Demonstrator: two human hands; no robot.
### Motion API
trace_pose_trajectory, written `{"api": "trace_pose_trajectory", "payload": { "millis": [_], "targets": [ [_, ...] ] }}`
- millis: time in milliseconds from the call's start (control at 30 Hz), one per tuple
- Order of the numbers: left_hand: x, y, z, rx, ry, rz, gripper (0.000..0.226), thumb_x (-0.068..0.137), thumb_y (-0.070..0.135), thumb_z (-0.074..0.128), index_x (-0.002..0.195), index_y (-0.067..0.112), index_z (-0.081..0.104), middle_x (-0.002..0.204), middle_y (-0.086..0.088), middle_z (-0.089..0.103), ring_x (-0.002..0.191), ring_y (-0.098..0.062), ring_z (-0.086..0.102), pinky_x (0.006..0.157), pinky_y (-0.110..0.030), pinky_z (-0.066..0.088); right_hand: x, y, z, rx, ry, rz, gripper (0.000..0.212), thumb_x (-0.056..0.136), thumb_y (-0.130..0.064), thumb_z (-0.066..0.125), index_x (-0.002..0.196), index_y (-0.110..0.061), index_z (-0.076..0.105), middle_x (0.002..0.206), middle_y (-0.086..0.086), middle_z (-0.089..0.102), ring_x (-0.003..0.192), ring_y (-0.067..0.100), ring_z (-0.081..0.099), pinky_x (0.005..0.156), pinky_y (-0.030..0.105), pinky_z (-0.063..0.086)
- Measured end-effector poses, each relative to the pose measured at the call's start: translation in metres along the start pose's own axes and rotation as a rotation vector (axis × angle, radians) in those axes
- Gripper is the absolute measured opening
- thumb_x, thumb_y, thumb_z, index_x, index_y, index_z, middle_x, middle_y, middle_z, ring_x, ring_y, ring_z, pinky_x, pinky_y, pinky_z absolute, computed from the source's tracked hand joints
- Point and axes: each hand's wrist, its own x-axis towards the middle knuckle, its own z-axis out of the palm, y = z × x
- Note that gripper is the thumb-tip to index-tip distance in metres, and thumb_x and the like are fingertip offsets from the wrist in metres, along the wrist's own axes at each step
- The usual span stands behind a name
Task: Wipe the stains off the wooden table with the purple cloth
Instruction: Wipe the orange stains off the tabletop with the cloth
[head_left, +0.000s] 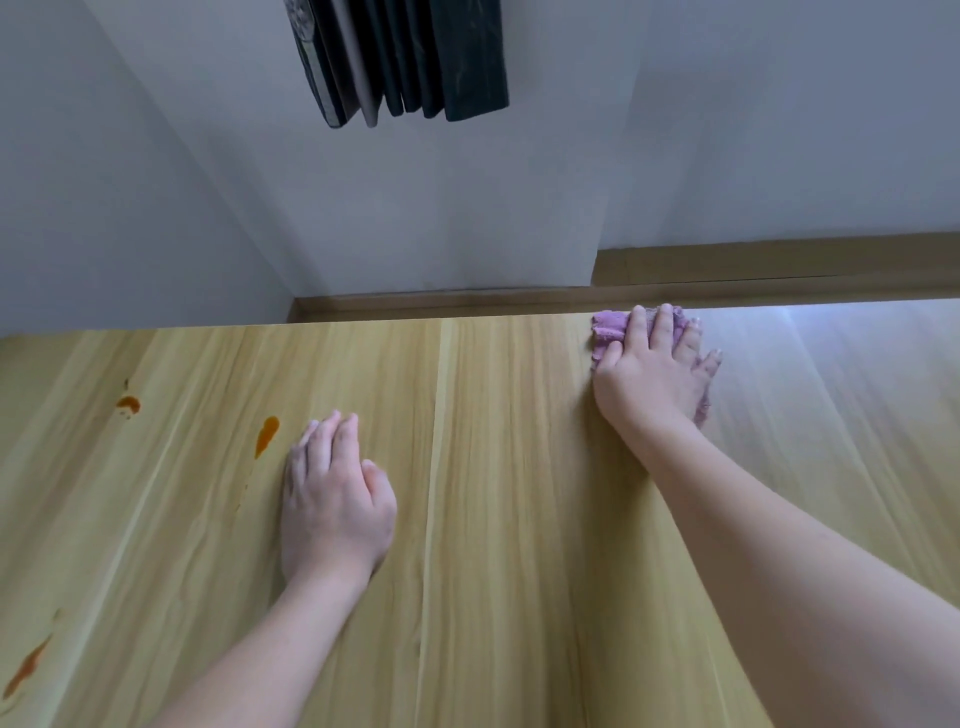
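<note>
The light wooden table (493, 519) fills the lower half of the view. My right hand (652, 371) presses flat on the purple cloth (609, 330) near the table's far edge, right of centre; most of the cloth is hidden under the palm. My left hand (332, 499) rests flat on the table, fingers together, holding nothing. Orange-brown stains lie on the left: one drop (267, 434) just left of my left hand, one (128, 404) farther left, and a streak (26, 670) at the near left edge.
Beyond the table's far edge are white walls (415, 208) meeting in a corner and a brown baseboard (779, 265). Dark folded panels (405, 57) hang at the top of the view. A bright glare lies on the table's far right.
</note>
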Motion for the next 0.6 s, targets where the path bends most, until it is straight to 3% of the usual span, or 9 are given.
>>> {"api": "trace_pose_trajectory", "payload": {
  "millis": [67, 267, 433, 500, 600],
  "targets": [
    [0.000, 0.000, 0.000, -0.002, 0.007, 0.000, 0.049, 0.093, 0.018, 0.040, 0.141, 0.011, 0.041, 0.150, -0.006, 0.037, 0.141, -0.023, 0.024, 0.116, -0.039, 0.023, -0.004, -0.028, 0.007, -0.008, 0.013, -0.035, 0.060, 0.097, -0.039, 0.020, 0.153, -0.022, 0.014, 0.162, 0.006, 0.002, 0.146, 0.035, -0.006, 0.116, 0.055, -0.004],
    [0.003, -0.004, 0.006, -0.004, 0.044, 0.029, 0.050, 0.089, 0.019, 0.039, 0.138, 0.009, 0.045, 0.147, -0.009, 0.041, 0.138, -0.026, 0.029, 0.115, -0.041, 0.025, -0.054, -0.125, 0.036, 0.020, -0.035, -0.628, 0.057, 0.097, -0.042, 0.023, 0.151, -0.023, 0.024, 0.162, 0.001, 0.011, 0.147, 0.029, -0.004, 0.117, 0.048, -0.005],
    [0.002, -0.005, 0.007, -0.019, 0.046, 0.028, 0.049, 0.089, 0.013, 0.044, 0.138, 0.008, 0.046, 0.146, -0.010, 0.041, 0.138, -0.027, 0.030, 0.115, -0.041, 0.025, -0.049, -0.080, 0.024, -0.010, -0.094, -0.925, 0.051, 0.100, -0.041, 0.029, 0.150, -0.031, 0.027, 0.160, -0.008, 0.018, 0.148, 0.019, 0.005, 0.119, 0.041, 0.002],
    [0.000, -0.005, 0.006, -0.011, 0.037, 0.027, 0.049, 0.090, 0.016, 0.042, 0.139, 0.009, 0.044, 0.147, -0.009, 0.040, 0.138, -0.025, 0.029, 0.115, -0.040, 0.025, -0.032, -0.039, 0.012, -0.028, -0.108, -0.929, 0.051, 0.099, -0.044, 0.028, 0.149, -0.035, 0.028, 0.159, -0.011, 0.019, 0.148, 0.016, 0.007, 0.119, 0.040, 0.003],
    [0.000, -0.003, 0.003, -0.017, 0.022, 0.028, 0.050, 0.092, 0.018, 0.039, 0.141, 0.010, 0.042, 0.149, -0.008, 0.038, 0.140, -0.024, 0.026, 0.116, -0.039, 0.023, 0.002, 0.029, -0.007, -0.049, -0.023, -0.610, 0.050, 0.100, -0.047, 0.023, 0.149, -0.038, 0.025, 0.160, -0.012, 0.016, 0.148, 0.016, 0.005, 0.118, 0.044, 0.002]
  ]
}}
